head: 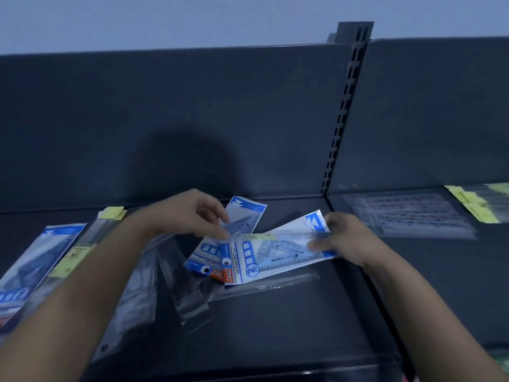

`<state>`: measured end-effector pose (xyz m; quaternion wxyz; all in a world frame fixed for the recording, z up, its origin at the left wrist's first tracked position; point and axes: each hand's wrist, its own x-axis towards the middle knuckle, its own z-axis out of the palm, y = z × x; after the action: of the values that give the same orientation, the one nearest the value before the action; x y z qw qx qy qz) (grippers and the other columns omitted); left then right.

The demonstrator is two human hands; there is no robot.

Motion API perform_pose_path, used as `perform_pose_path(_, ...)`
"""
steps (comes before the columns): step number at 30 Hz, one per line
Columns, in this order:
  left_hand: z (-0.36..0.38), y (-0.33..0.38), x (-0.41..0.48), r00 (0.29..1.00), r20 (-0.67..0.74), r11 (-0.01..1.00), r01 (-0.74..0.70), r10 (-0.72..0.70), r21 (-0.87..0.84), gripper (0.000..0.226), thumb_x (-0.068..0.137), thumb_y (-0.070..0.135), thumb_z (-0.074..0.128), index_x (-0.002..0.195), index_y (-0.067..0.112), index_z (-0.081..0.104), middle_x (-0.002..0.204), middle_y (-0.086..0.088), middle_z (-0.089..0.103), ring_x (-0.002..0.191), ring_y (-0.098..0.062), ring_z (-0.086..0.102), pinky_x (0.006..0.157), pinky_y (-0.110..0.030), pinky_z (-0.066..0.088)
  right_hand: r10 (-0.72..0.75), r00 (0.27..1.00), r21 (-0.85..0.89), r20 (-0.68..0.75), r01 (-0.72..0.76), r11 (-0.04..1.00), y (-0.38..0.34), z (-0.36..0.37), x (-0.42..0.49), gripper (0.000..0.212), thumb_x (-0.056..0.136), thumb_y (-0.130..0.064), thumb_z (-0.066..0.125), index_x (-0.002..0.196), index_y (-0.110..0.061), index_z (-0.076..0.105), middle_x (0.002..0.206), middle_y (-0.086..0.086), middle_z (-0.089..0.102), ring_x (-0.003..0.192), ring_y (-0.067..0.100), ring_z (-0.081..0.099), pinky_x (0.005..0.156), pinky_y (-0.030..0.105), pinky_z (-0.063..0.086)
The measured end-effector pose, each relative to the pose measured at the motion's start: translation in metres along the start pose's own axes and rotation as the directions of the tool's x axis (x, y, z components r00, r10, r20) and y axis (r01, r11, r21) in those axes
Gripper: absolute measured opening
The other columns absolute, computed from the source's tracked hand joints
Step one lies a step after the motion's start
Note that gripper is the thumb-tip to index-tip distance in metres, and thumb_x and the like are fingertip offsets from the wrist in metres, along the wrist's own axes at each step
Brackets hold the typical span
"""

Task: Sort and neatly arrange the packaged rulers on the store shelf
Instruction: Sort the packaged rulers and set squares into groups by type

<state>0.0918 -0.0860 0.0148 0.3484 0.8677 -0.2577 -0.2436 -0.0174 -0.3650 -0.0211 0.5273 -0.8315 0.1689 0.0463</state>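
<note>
A dark grey metal shelf deck (275, 332) with a matching back panel (192, 119) and a slotted upright post (347, 106) fills the view. The task's thing, a blue-and-white packaged ruler set printed "GEOMETRIC" (275, 260), is held nearly level just above the deck between the two hands. The right hand (345, 238) grips its right end, thumb across the front and fingers curled behind. The left hand (190, 213) has its fingers bent down at the pack's upper left corner, where it overlaps a second blue-and-white pack (243, 213) that slants up behind; whether this hand pinches either pack cannot be told. A white card end with a blue corner (308, 223) shows behind the held pack's top edge, beside the right hand. Directly below the grip lies a long clear plastic sleeve (264, 286), with more clear sleeves (190, 301) under the left wrist. Well left of the left forearm lie another blue-and-white pack (35, 260) and yellow-labelled clear sleeves (74, 257). Right of the right hand, past the post, lie clear flat packets (407, 213).
</note>
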Motion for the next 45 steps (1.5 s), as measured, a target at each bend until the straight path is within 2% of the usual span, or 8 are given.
perform_pose_path(4,0.035,0.020,0.021,0.990,0.010,0.953,-0.136,0.139,0.270,0.037,0.060,0.048,0.086,0.091,0.039,0.069,0.089,0.024,0.062,0.082,0.007,0.055,0.071,-0.014,0.045,0.027,1.000,0.147,0.005,-0.028,0.989,0.007,-0.005,-0.013,0.023,0.082,0.001,0.067,0.103,-0.004,0.063,0.101,0.009,0.069,0.079,0.018,0.068,0.054,0.025,0.054)
perform_pose_path(8,0.059,0.027,0.040,0.959,0.048,0.905,-0.281,0.281,0.319,0.003,0.084,0.026,0.070,0.085,0.023,0.067,0.078,0.012,0.064,0.073,-0.001,0.056,0.074,-0.032,0.047,0.055,0.997,0.290,-0.055,-0.037,0.956,0.011,-0.004,-0.019,0.026,0.077,0.005,0.072,0.100,-0.002,0.063,0.098,0.012,0.069,0.081,0.022,0.070,0.056,0.027,0.056)
perform_pose_path(13,0.057,0.031,0.062,0.926,0.009,0.899,-0.368,0.377,0.237,0.012,0.097,0.022,0.054,0.090,0.014,0.059,0.081,-0.011,0.063,0.070,-0.026,0.059,0.069,-0.038,0.046,0.090,0.995,0.454,0.031,-0.095,0.886,0.019,-0.012,-0.030,0.041,0.067,0.013,0.076,0.102,-0.004,0.062,0.087,0.008,0.072,0.075,0.019,0.071,0.058,0.022,0.054)
perform_pose_path(16,0.059,0.044,0.078,0.889,0.025,0.864,-0.450,0.456,0.228,0.016,0.098,0.016,0.051,0.089,0.004,0.057,0.082,-0.005,0.055,0.075,-0.018,0.051,0.071,-0.032,0.039,0.119,0.992,0.491,0.031,-0.119,0.863,0.028,-0.028,-0.037,0.047,0.066,0.017,0.073,0.107,0.000,0.059,0.096,0.014,0.071,0.083,0.026,0.072,0.060,0.027,0.057)
perform_pose_path(24,0.097,0.118,0.118,0.863,0.014,0.859,-0.505,0.506,0.089,0.014,0.091,0.011,0.062,0.102,0.019,0.067,0.083,0.006,0.066,0.062,0.005,0.056,0.059,-0.011,0.043,0.120,0.987,0.581,-0.110,-0.034,0.814,0.070,-0.116,-0.065,0.042,0.073,0.019,0.062,0.113,0.006,0.058,0.104,0.022,0.070,0.093,0.035,0.069,0.065,0.033,0.060)
perform_pose_path(31,0.186,0.212,0.170,0.873,0.027,0.873,-0.487,0.486,0.021,0.017,0.092,0.010,0.063,0.101,0.021,0.071,0.083,0.014,0.069,0.068,0.005,0.062,0.062,-0.010,0.044,0.063,0.987,0.481,-0.146,0.016,0.877,0.144,-0.222,-0.080,0.038,0.074,0.020,0.060,0.107,0.001,0.063,0.105,0.022,0.070,0.094,0.036,0.068,0.073,0.039,0.059)
perform_pose_path(36,0.270,0.283,0.214,0.894,-0.104,0.898,-0.439,0.435,-0.017,0.012,0.081,0.012,0.076,0.090,0.018,0.071,0.085,-0.003,0.069,0.072,-0.009,0.060,0.073,-0.025,0.051,-0.021,0.997,0.358,-0.070,0.045,0.933,0.204,-0.326,-0.078,0.036,0.074,0.020,0.058,0.102,-0.001,0.066,0.104,0.023,0.069,0.097,0.039,0.067,0.088,0.048,0.053)
perform_pose_path(45,0.368,0.363,0.280,0.942,-0.109,0.946,-0.308,0.318,0.102,0.010,0.083,0.006,0.073,0.093,0.007,0.072,0.088,0.000,0.070,0.077,-0.003,0.060,0.070,-0.008,0.046,0.011,0.993,0.402,-0.121,0.039,0.915,0.263,-0.438,-0.068,0.029,0.075,0.015,0.059,0.095,-0.002,0.070,0.099,0.020,0.071,0.087,0.031,0.069,0.076,0.040,0.056)
